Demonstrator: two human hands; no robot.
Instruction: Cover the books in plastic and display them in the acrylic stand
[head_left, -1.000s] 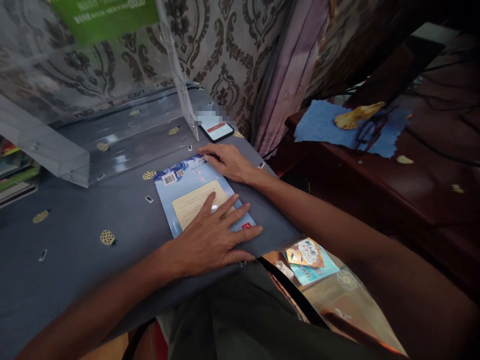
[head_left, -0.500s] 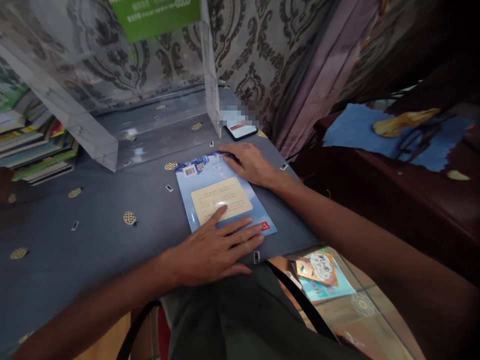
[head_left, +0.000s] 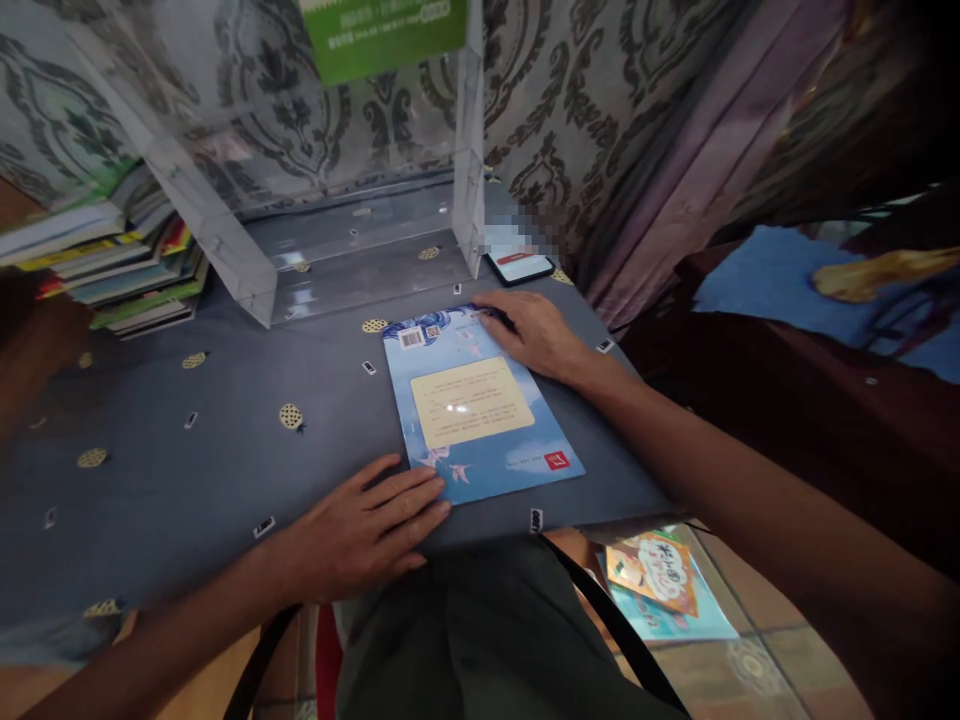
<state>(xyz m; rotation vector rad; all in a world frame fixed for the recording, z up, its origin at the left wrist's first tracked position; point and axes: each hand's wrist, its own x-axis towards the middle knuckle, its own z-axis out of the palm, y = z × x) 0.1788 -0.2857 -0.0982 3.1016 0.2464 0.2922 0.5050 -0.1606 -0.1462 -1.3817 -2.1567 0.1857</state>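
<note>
A blue book (head_left: 480,400) lies flat on the table, its back cover up, with a barcode in the upper left corner, a cream text panel and a small red logo. My left hand (head_left: 367,525) rests palm down by the book's lower left corner, fingers stretched out, the tips reaching the cover's edge. At the far upper right corner of the book is my right hand (head_left: 534,332), its fingers loosely extended along the top edge and the thumb lying on the cover. Neither hand grips anything.
A clear acrylic rack (head_left: 259,290) stands behind the book, with a phone (head_left: 523,266) at its right. Stacked books (head_left: 142,265) sit at the left, near another person's blurred arm (head_left: 41,350). Booklets (head_left: 660,585) are below the table's right edge. A blue cloth (head_left: 757,290) lies at right.
My left hand has slid left off the middle of the cover to its lower left corner, uncovering the text panel. My right hand stays at the top corner. The view has shifted left.
</note>
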